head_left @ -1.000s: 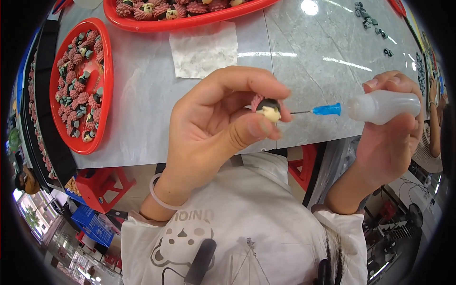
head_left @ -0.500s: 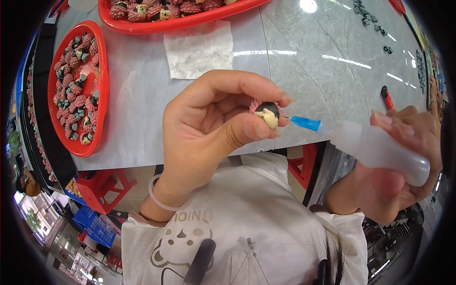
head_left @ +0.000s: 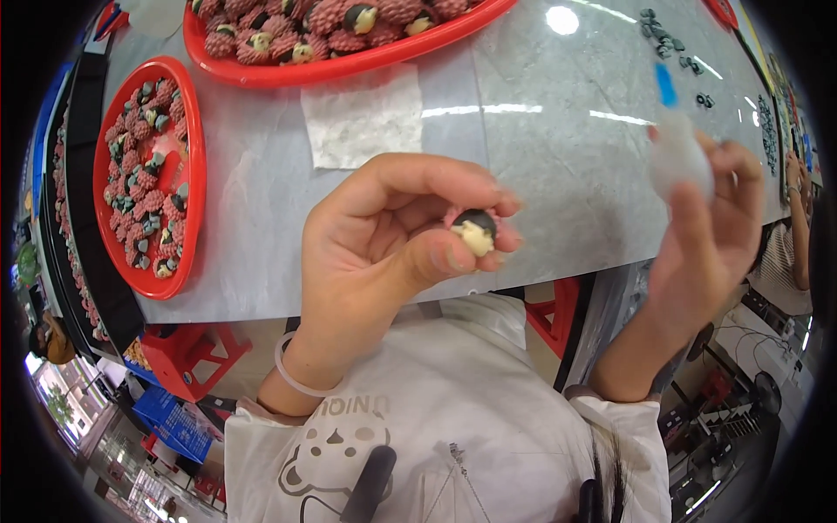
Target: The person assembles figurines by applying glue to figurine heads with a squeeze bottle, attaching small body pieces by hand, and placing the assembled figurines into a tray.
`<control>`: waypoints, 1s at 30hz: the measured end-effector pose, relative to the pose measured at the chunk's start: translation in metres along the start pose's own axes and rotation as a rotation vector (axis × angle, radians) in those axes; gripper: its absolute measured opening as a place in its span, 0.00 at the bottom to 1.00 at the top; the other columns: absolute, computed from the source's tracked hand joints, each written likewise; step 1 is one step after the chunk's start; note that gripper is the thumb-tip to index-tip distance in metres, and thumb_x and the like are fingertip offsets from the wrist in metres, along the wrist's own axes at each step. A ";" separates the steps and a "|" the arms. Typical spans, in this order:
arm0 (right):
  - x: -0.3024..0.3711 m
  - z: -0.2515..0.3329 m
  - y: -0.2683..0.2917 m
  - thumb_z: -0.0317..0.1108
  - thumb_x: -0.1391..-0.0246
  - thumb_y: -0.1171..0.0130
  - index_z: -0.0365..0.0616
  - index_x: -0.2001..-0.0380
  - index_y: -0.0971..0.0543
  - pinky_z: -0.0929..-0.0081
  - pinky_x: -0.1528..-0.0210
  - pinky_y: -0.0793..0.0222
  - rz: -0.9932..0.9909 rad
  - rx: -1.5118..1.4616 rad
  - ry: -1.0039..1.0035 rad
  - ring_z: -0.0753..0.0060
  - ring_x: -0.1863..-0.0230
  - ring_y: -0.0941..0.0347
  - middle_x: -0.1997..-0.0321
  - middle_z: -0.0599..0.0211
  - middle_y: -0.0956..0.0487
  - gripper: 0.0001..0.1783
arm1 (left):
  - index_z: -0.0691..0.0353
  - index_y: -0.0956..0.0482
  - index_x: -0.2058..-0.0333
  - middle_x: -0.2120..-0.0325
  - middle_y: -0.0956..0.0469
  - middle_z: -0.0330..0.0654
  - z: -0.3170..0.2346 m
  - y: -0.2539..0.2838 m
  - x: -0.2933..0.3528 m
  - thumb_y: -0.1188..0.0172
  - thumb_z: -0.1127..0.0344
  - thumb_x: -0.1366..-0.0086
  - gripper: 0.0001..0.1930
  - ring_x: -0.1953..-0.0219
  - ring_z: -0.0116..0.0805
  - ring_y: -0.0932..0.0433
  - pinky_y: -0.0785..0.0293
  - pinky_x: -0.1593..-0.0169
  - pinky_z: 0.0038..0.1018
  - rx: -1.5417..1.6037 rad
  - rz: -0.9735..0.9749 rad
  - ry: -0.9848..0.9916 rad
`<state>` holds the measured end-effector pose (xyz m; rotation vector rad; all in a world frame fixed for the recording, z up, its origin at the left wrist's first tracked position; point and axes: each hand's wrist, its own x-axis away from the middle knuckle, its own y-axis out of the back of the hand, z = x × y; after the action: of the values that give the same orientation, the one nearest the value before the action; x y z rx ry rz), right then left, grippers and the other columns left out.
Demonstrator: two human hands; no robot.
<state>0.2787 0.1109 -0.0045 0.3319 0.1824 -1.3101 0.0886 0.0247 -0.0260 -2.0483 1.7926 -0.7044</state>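
Between the thumb and fingertips of my left hand (head_left: 349, 244) is a small figurine (head_left: 475, 235), pink and knobbly behind, with a black cap-like part and a cream front. The hand is closed on it just above the table's near edge. My right hand (head_left: 702, 240) grips a translucent white squeeze bottle (head_left: 680, 161), held upright, slightly blurred. Its blue needle tip (head_left: 666, 85) points toward the far side, well apart from the figurine.
A red oval tray (head_left: 200, 209) of pink and grey pieces stands at left. Another red tray (head_left: 349, 73) with similar figurines is at the far side, beside a white paper sheet (head_left: 366, 122). Small dark pieces (head_left: 663, 37) lie far right. Another person's arm (head_left: 797, 222) shows at the right edge.
My right hand has drawn the bottle away from the figurine, to the right and farther out, turning its tip from leftward to upward. My left hand still holds the figurine, nearly in place.
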 end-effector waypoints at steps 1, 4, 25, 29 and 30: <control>-0.004 -0.004 -0.005 0.23 0.59 0.44 0.36 0.60 0.37 0.72 0.56 0.40 -0.014 0.087 0.033 0.65 0.60 0.33 0.63 0.55 0.30 0.20 | 0.64 0.34 0.66 0.68 0.31 0.46 0.001 -0.002 -0.001 0.40 0.55 0.50 0.21 0.71 0.30 0.28 0.32 0.71 0.16 0.007 -0.007 0.005; -0.015 -0.019 -0.012 0.17 0.64 0.43 0.37 0.62 0.36 0.77 0.57 0.40 0.069 0.337 0.139 0.72 0.61 0.33 0.64 0.62 0.29 0.22 | 0.71 0.34 0.64 0.66 0.29 0.52 0.007 0.005 -0.001 0.43 0.65 0.47 0.16 0.67 0.35 0.26 0.28 0.65 0.23 0.061 0.073 -0.103; -0.036 -0.024 0.062 0.22 0.56 0.51 0.35 0.70 0.27 0.83 0.69 0.38 -0.001 0.520 -0.066 0.76 0.72 0.32 0.70 0.64 0.27 0.08 | 0.68 0.33 0.66 0.69 0.30 0.48 0.003 0.001 -0.001 0.42 0.64 0.47 0.15 0.69 0.33 0.27 0.29 0.69 0.23 -0.003 0.055 -0.045; -0.016 -0.003 0.048 0.26 0.53 0.55 0.31 0.68 0.29 0.84 0.71 0.39 0.077 -0.337 -0.304 0.77 0.73 0.35 0.63 0.55 0.30 0.10 | 0.68 0.33 0.66 0.68 0.30 0.49 0.004 0.003 -0.002 0.42 0.64 0.47 0.15 0.69 0.33 0.27 0.29 0.69 0.22 0.026 0.075 -0.034; -0.013 -0.003 0.045 0.27 0.53 0.55 0.32 0.67 0.29 0.86 0.72 0.40 0.209 -0.538 -0.342 0.78 0.73 0.36 0.61 0.53 0.31 0.11 | 0.68 0.33 0.65 0.68 0.30 0.49 0.004 0.003 -0.002 0.42 0.64 0.47 0.16 0.68 0.33 0.27 0.29 0.68 0.22 0.039 0.084 -0.046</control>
<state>0.3196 0.1339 0.0029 -0.3224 0.1964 -1.0443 0.0881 0.0256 -0.0309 -1.9362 1.8135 -0.6571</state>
